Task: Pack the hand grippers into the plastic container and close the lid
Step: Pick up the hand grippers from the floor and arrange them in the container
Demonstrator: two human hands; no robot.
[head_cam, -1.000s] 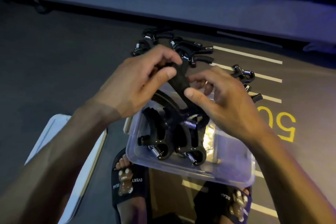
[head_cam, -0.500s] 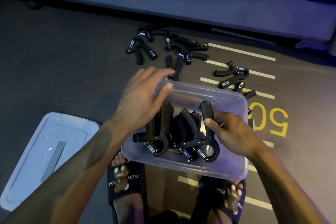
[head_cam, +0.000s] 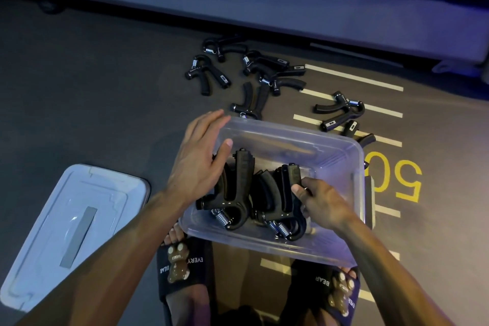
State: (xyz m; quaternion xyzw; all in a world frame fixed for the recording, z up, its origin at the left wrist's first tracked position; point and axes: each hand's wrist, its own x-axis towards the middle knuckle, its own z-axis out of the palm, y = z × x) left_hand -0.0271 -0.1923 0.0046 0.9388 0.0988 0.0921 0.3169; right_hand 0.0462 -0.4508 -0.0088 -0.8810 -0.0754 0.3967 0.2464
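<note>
Hand grippers [head_cam: 280,193] part-packed; right hand [head_cam: 321,200] pinches one handle, left hand [head_cam: 197,164] flat, fingers straight. Sloppy stacking could block the lid [head_cam: 71,230].

Left hand [head_cam: 197,164] fingers extended and relaxed, right hand [head_cam: 324,202] fingers curled, pinching

Clear plastic container [head_cam: 341,251] on floor, open; black hand grippers [head_cam: 239,193] with steel springs stand packed inside, handles up; more grippers [head_cam: 209,74] lie scattered on floor beyond; translucent lid [head_cam: 66,227] flat to its left
</note>
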